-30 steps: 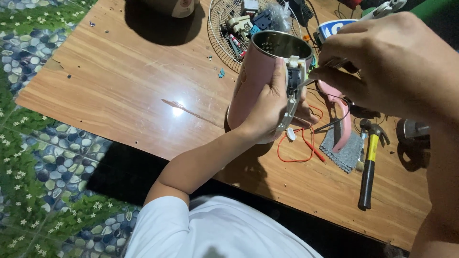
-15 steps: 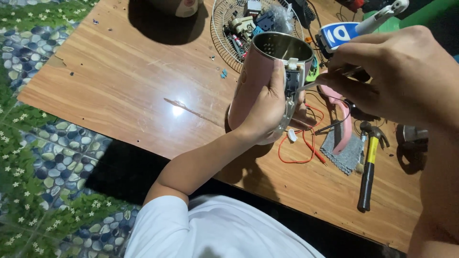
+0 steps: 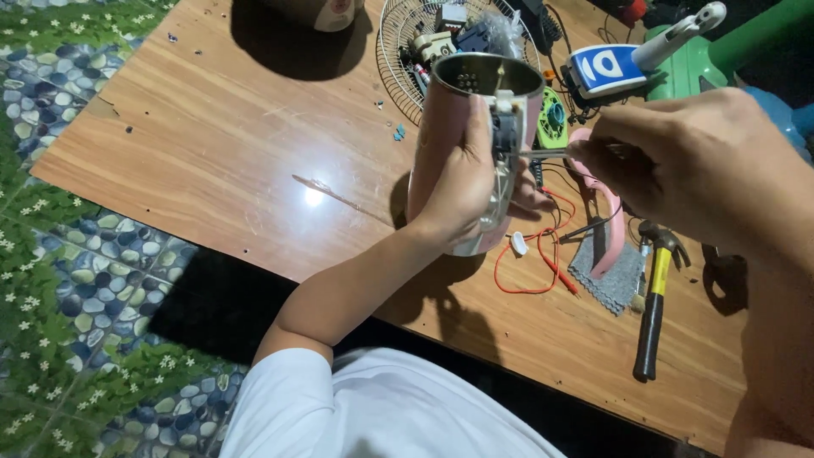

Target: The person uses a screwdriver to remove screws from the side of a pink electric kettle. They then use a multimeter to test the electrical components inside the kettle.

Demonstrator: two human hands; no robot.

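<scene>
Left hand gripping pink kettle body, right hand pinching thin tool, bare tabletop leftward

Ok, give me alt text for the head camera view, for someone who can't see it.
A person's left hand grips a pink metal-lined kettle body over a wooden table, while the right hand pokes a thin tool at its side switch. A hammer lies nearby.

The pot is pink outside and shiny silver inside. The table is brown wood with stripes. At 3 o'clock from the pot, the hammer is black and yellow. The wire is red. At 9 o'clock, the floor has blue stones, green leaves and tiny white flowers. The shirt is white.
</scene>
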